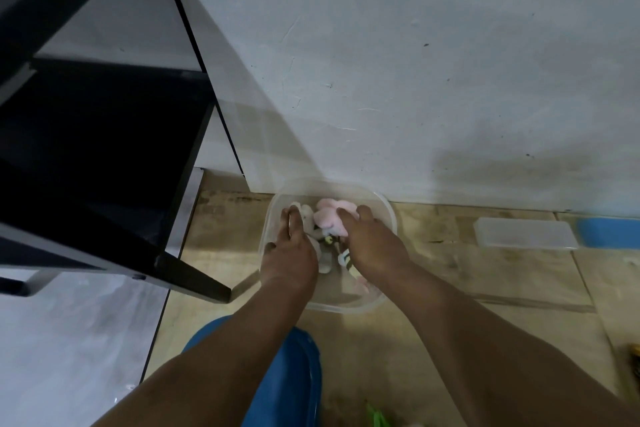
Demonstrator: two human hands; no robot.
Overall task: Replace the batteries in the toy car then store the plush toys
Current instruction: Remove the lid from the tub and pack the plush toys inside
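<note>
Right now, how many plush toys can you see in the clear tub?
3, maybe more hidden. A white one under the left hand, a pink one under the right hand, and a striped one between them, all in the tub.

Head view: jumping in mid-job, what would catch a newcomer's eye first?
Both hands sit inside a clear tub on the floor by the white wall: the left hand rests on a white plush, the right hand presses a pink plush. A black shelf looms on the left, and a clear lid lies on the floor to the right.
</note>
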